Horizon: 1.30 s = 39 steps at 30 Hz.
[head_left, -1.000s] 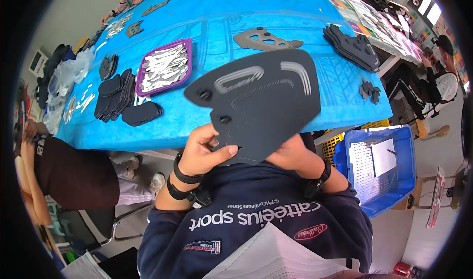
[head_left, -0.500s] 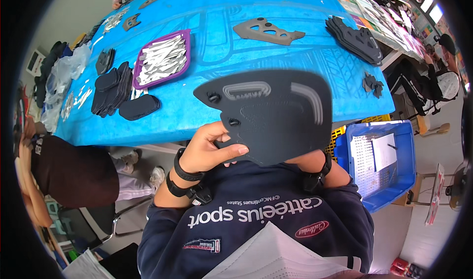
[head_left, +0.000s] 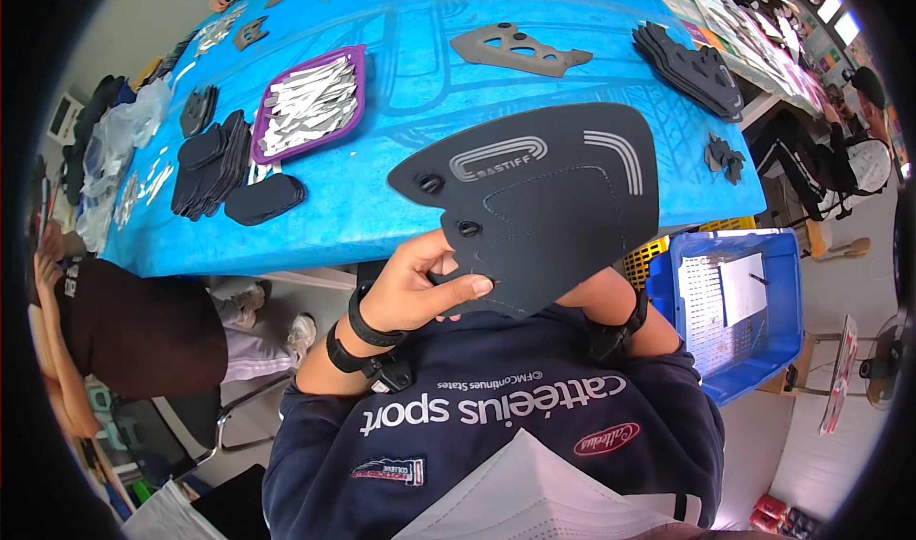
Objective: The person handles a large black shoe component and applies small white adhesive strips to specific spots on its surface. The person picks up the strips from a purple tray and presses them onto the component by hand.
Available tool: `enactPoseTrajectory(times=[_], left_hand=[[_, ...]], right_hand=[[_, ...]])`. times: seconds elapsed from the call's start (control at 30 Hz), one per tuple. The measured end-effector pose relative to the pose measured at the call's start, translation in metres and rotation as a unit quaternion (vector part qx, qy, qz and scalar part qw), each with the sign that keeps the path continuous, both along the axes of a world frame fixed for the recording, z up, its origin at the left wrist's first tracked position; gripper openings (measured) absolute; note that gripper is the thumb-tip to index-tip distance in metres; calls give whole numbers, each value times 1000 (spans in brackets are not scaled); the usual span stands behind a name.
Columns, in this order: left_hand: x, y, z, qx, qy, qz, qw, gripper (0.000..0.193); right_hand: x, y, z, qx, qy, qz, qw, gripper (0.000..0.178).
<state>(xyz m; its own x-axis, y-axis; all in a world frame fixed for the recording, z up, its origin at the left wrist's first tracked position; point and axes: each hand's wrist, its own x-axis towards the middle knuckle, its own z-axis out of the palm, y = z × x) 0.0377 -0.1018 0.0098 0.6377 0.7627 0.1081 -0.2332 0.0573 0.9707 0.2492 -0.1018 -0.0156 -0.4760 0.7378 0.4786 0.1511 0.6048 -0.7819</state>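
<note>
A black flat panel (head_left: 558, 211), with curved edges, pale printed stripes, stitching lines and two dark round fittings along its left side, is held up in front of my chest. My left hand (head_left: 429, 287) pinches its lower left corner, the thumb on the face toward me and the fingers behind. Behind the panel's lower right part is my right hand (head_left: 580, 292); only its wrist end shows, and its fingers are hidden. Both wrists wear black straps.
Across the blue-covered table (head_left: 410, 182) lie a purple tray (head_left: 258, 130) of white strips, stacked black pads (head_left: 215, 168), a grey-brown cut-out piece (head_left: 520, 49) and stacked dark pieces (head_left: 687, 72). A blue crate (head_left: 797, 301) stands at right. A person (head_left: 143, 330) is at left.
The panel has risen slightly and tilted, so its printing and stitching show more sharply. My left hand keeps its pinch on the corner.
</note>
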Motion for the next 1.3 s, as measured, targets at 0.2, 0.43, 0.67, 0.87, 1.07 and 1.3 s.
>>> enactPoseTrajectory(times=[0.2,0.43,0.67,0.87,1.07,1.3], left_hand=[[-3,0,-4,-43,-3,27,999,35],[-32,-10,8,28,-28,217,975,43],[-40,-3,5,30,-78,218,972,33],[-33,-2,1,28,-43,182,982,33],[-31,-2,-1,30,-32,175,984,29],[-27,-4,4,43,-49,167,984,30]], right_hand=[[8,-4,8,131,-30,-87,987,30],[105,10,27,123,-58,-466,874,14],[292,8,37,-71,-35,-593,801,17],[319,33,21,-100,-222,-544,803,13],[298,42,4,88,-391,-546,736,14],[242,32,29,210,-319,-610,694,28]])
